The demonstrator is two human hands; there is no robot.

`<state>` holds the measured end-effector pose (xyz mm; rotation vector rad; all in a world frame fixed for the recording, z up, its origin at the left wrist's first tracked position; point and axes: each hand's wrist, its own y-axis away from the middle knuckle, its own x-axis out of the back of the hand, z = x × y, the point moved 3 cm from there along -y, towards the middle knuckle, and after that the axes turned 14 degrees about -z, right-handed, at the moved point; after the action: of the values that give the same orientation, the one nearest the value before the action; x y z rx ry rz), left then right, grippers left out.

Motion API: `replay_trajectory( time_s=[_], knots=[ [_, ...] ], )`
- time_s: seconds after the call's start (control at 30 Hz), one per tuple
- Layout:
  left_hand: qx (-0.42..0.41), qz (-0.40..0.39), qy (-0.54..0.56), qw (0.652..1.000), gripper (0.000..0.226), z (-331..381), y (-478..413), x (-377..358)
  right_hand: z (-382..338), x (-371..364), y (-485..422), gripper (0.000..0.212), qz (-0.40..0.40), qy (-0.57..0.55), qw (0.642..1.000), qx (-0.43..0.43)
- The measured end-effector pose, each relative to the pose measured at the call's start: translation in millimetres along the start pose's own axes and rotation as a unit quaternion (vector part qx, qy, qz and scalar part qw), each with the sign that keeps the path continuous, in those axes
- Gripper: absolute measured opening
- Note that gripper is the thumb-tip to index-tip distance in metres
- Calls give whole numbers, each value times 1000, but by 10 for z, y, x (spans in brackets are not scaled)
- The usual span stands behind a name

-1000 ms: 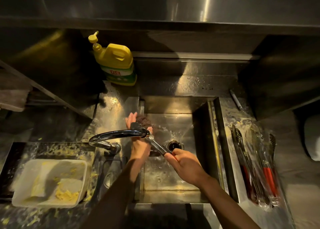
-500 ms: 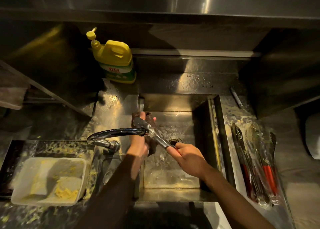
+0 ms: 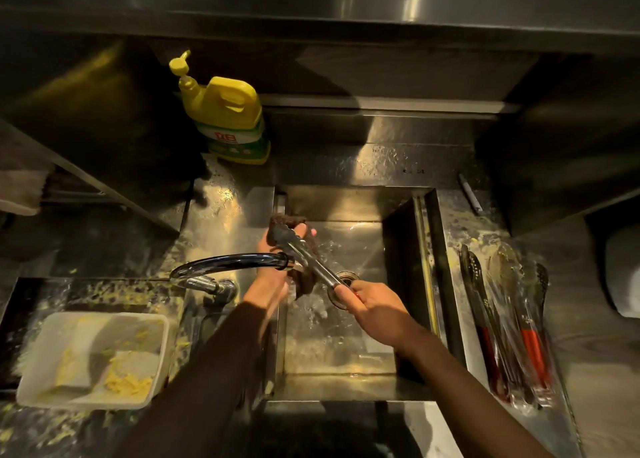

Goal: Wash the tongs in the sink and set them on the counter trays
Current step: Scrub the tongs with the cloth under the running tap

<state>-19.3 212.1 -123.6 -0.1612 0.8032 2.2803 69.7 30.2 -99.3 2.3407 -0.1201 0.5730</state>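
Now: one pair of metal tongs (image 3: 309,257) is over the middle of the sink (image 3: 346,360), angled from the drain (image 3: 347,277) up toward the sink's far-left corner, under the spout of the faucet (image 3: 235,261).

Right hand (image 3: 373,302): clenched round the handle end, a little red showing at the grip. Left hand (image 3: 277,261): wrapped round a dark scrub pad (image 3: 305,286), with the tong head lying against the pad and its fingertips (image 3: 304,230).

Handling, as a judgement:
- stiff steel arms, light, not fragile
- wet and probably soapy, so slick along the bare metal
- sprung, so the arms want to splay if loosely held
- best hold is the coated handle near the hinge, as the right hand has it; the head should stay free for scrubbing

Count:
- tongs in hand: one
- racked tongs (image 3: 504,313) on the tray (image 3: 557,371) along the right edge of the table (image 3: 595,405): at least three heads, two red handles plain; overlap hides the exact number
- scrub pad: one
- yellow soap bottle (image 3: 227,119): one, at the table's back edge left of the sink
- white tub (image 3: 93,357) with yellow residue: one, near-left corner
- pen-like stick (image 3: 469,194): one, far right
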Motion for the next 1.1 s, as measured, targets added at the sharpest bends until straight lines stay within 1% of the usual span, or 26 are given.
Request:
replay_trajectory(
  time_s=[0.03, 0.07, 0.13, 0.17, 0.2, 0.23, 0.27, 0.3, 0.33, 0.37, 0.4, 0.43, 0.47, 0.5, 0.53, 0.6, 0.67, 0.77, 0.83, 0.9, 0.93, 1.0, 1.03, 1.1],
  knots=[
    [2, -5, -73, 997, 14, -1, -59, 73, 52, 29, 28, 54, -2, 2, 1000, -3],
    [9, -1, -139, 990, 9, 1, -115, 150, 96, 64, 48, 54, -4, 14, 1000, -5],
    [-17, -4, -160, 987, 7, 115, -108, 149, 142, 160, 63, 61, -2, 55, 998, -6],
    [-38, -16, -173, 984, 11, 191, -53, 90, 146, 202, 54, 68, 0, 79, 997, -1],
    [-56, -21, -207, 976, 19, 202, -5, 57, 169, 233, 44, 74, 7, 106, 994, 4],
    [-65, -14, -208, 976, 25, 207, 42, 14, 179, 249, 43, 75, 15, 125, 992, 7],
    [-53, 15, -173, 983, 28, 154, 76, 57, 201, 260, 45, 74, 28, 128, 991, 7],
    [-48, 58, -109, 991, 34, 124, 112, 106, 238, 264, 57, 72, 51, 112, 992, 7],
    [-42, 104, -46, 993, 46, 85, 150, 165, 279, 262, 78, 70, 78, 77, 994, 5],
    [-25, 120, 42, 992, 56, 22, 161, 222, 304, 259, 97, 69, 102, 40, 994, 4],
    [-10, 111, 110, 988, 55, -5, 170, 221, 304, 242, 103, 68, 110, 14, 994, -1],
    [-1, 92, 138, 986, 46, 39, 230, 149, 277, 209, 94, 66, 99, 3, 995, -7],
    [8, 70, 148, 986, 36, 56, 257, 81, 229, 158, 69, 63, 73, 5, 997, -14],
    [14, 52, 137, 989, 33, 76, 280, 10, 186, 80, 28, 61, 46, 12, 999, -18],
    [16, 37, 129, 991, 35, 51, 258, -13, 157, 3, -11, 61, 26, 14, 999, -19],
    [21, 4, 122, 992, 38, 90, 263, -79, 139, -89, -40, 67, 24, -7, 1000, -18],
    [37, 5, 101, 994, 41, 107, 261, -60, 174, -98, -18, 69, 35, -26, 999, -14],
    [29, 46, 73, 996, 45, 94, 262, 36, 210, -84, 37, 67, 37, -35, 999, -16],
    [31, 88, 88, 992, 60, 58, 272, 66, 164, -100, 51, 65, 31, -42, 998, -21],
    [46, 117, 96, 987, 77, 25, 289, 51, 92, -108, 30, 60, 31, -17, 999, -28],
    [57, 130, 86, 986, 78, 14, 294, 33, 68, -107, 19, 59, 33, -2, 999, -31],
    [69, 135, 80, 985, 66, 45, 331, -23, 66, -103, 16, 61, 41, 9, 998, -35],
    [74, 116, 109, 985, 61, 49, 325, -46, 78, -104, 18, 62, 43, 5, 998, -37],
    [91, 46, 178, 979, 53, 86, 369, -127, 84, -147, 29, 64, 40, -18, 998, -40]
  ],
)
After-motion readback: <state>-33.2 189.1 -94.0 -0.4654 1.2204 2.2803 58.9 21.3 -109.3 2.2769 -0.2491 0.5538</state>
